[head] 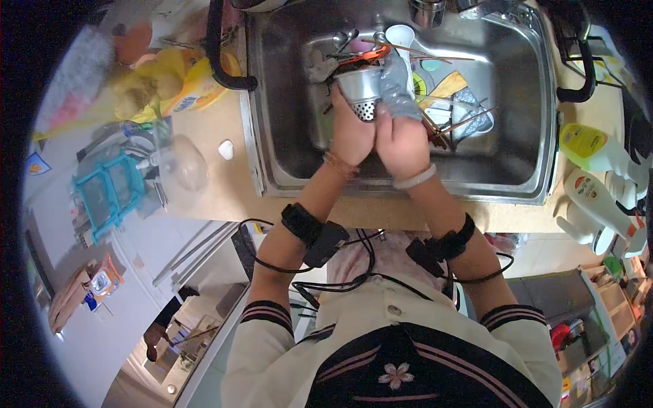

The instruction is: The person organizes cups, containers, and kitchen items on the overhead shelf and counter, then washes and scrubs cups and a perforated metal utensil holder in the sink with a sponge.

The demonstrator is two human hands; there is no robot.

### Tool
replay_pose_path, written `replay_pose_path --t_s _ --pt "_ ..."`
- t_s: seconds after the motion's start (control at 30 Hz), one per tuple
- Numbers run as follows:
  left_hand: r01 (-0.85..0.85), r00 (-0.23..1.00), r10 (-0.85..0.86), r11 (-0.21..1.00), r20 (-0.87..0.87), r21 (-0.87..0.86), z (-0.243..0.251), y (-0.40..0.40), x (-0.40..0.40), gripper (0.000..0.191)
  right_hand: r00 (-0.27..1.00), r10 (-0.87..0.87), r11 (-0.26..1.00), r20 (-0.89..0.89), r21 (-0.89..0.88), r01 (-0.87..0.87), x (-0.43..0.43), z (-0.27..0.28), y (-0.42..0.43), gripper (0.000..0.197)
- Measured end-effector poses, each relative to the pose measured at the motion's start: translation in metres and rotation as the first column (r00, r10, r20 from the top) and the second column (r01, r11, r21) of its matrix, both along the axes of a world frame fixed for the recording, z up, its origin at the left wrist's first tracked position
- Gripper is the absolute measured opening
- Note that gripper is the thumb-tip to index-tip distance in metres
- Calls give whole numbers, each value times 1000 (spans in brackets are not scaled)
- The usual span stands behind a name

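Over a stainless steel sink [285,173], my left hand [352,127] is closed around the side of a metal utensil holder [360,86] with a perforated lower part. My right hand [403,143] grips a grey cloth or plastic wrap [400,92] against the holder's right side; its exact material is unclear. Orange-handled scissors [375,53] and dark items show at the holder's top. A white spoon [400,35], chopsticks [438,132], a wooden-looking utensil [450,84] and a grey-and-white item [469,115] lie in the sink to the right.
Black curved pipes or handles [217,56] flank the sink. Spray bottles [586,143] and a white bottle [597,196] stand on the right. A yellow package [199,86], a clear plastic bowl [186,163] and a teal rack [109,191] are on the left. Cables hang from both forearms.
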State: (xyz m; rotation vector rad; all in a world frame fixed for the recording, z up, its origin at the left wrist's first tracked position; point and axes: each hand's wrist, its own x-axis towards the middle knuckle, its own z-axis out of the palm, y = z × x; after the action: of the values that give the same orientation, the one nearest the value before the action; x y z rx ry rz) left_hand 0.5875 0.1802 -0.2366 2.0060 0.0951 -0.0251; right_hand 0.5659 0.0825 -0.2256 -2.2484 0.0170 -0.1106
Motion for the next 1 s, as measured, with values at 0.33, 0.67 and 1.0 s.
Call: replay_pose_path --t_s 0.33,0.67,1.0 --pt "113 989 -132 960 -60 -256 2 3 -10 74 944 -155 700 -292 642 313 -2 -25 -12 38" --pt "99 959 -182 932 -215 -350 -19 7 -21 67 997 71 845 38 529 -80 -10 2 -9 33" --pt "228 945 -298 897 -137 -378 -5 14 -25 52 957 212 861 199 425 -280 -7 4 -20 46"
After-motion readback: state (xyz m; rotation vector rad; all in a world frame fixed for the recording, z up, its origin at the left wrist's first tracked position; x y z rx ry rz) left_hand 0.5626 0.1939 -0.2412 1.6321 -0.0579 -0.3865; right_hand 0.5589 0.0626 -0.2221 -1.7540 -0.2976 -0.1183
